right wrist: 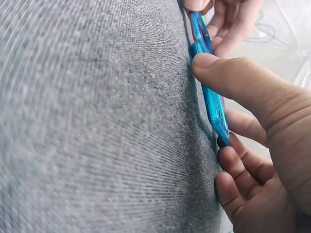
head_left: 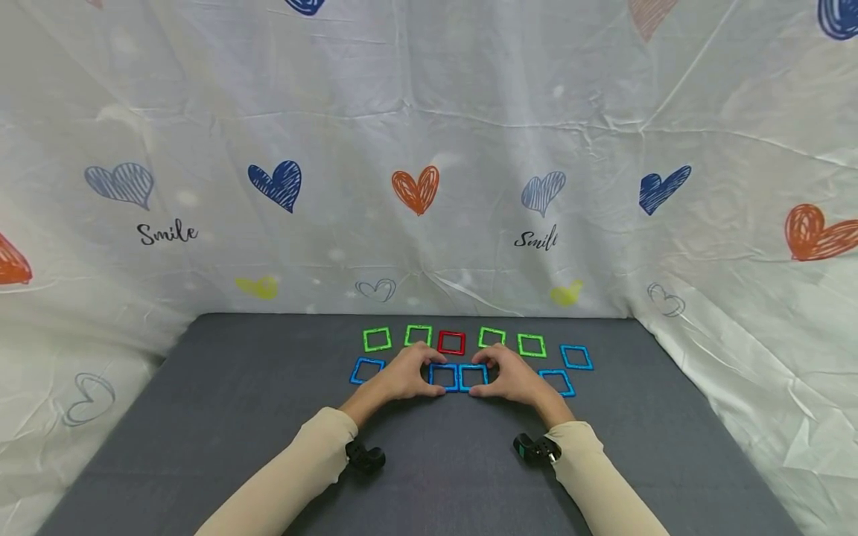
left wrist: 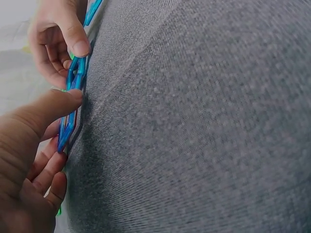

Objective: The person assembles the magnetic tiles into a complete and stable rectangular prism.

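Note:
Two blue square frame tiles lie side by side, edges meeting, on the grey tabletop. My left hand (head_left: 404, 374) grips the left blue tile (head_left: 444, 365), thumb on the near edge and fingers at the far side. Mirroring it, my right hand (head_left: 512, 375) holds the right blue tile (head_left: 473, 365) the same way. In the left wrist view, the translucent plastic of the left tile (left wrist: 66, 137) shows between thumb and fingers. The right wrist view has the right tile (right wrist: 212, 104) under the thumb, seen nearly edge-on.
Behind the hands stretches a row with a red square frame (head_left: 451, 353) and several green ones, such as the leftmost (head_left: 377, 329). One blue frame (head_left: 369, 359) lies left of the hands, two more to the right (head_left: 576, 347). A heart-printed cloth (head_left: 469, 260) hangs behind the table (head_left: 442, 461).

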`<state>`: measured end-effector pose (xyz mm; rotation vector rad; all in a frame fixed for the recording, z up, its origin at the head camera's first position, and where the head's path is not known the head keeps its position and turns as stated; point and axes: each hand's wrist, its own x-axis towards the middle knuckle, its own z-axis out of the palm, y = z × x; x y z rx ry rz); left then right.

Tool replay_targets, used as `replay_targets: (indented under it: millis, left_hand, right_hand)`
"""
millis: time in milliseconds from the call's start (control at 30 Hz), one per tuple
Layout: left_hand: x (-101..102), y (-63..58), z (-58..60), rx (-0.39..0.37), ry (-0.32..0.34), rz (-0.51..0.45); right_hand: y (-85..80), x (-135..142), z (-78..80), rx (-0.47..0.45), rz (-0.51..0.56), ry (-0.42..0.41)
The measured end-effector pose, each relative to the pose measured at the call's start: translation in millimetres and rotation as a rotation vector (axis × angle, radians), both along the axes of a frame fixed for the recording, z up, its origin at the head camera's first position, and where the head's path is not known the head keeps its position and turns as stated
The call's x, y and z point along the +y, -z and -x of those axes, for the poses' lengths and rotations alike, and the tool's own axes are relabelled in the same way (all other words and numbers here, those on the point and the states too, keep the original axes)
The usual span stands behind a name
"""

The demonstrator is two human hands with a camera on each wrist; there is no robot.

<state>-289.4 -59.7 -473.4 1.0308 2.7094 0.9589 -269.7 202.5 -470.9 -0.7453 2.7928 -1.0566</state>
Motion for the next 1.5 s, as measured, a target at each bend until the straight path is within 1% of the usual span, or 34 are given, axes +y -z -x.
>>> replay_targets:
  millis: [267,533,667,733,900,1000,1067,1167,1300,1500]
  left_hand:
    - [-0.7,0.4,-0.3,0.024,0.026,-0.015]
    - [-5.7,-0.4,-0.8,0.031,0.027,-0.017]
    - [-14.6,-6.9,-4.6,0.019,0.021,-0.028]
    - [-21.1,-12.5,-7.4,0.014,0.02,-0.03]
    - [-45.1,-26.7,-14.6,0.041,0.033,-0.032]
    - [-64.8,-32.6,-19.9,0.067,0.038,-0.047]
    - [-79.1,-34.9,-25.0,0.08,0.03,-0.063]
    - [-100.7,-34.7,-34.1,0.094,0.006,-0.07]
    - [-126.8,-31.0,-46.9,0.093,-0.034,-0.067]
    - [-155.5,-30.9,-60.9,0.081,-0.087,-0.101]
  right_hand:
    - [1.8,-0.7,1.7,-0.017,-0.01,0.016]
    - [1.0,-1.2,2.3,-0.032,-0.022,0.033]
    - [0.1,-1.0,2.1,-0.03,-0.021,0.025]
    - [-0.1,-1.0,1.9,-0.03,-0.019,0.02]
    - [-1.8,-1.3,1.1,-0.044,-0.012,0.019]
    - [-3.0,-1.1,0.6,-0.043,-0.004,0.021]
    - [-3.5,-1.3,0.2,-0.044,0.001,0.022]
    - [-4.0,-1.3,-0.1,-0.044,0.007,0.024]
    - [-3.8,-0.7,0.3,-0.043,0.009,0.032]
    - [-3.2,-1.6,0.6,-0.041,0.016,0.034]
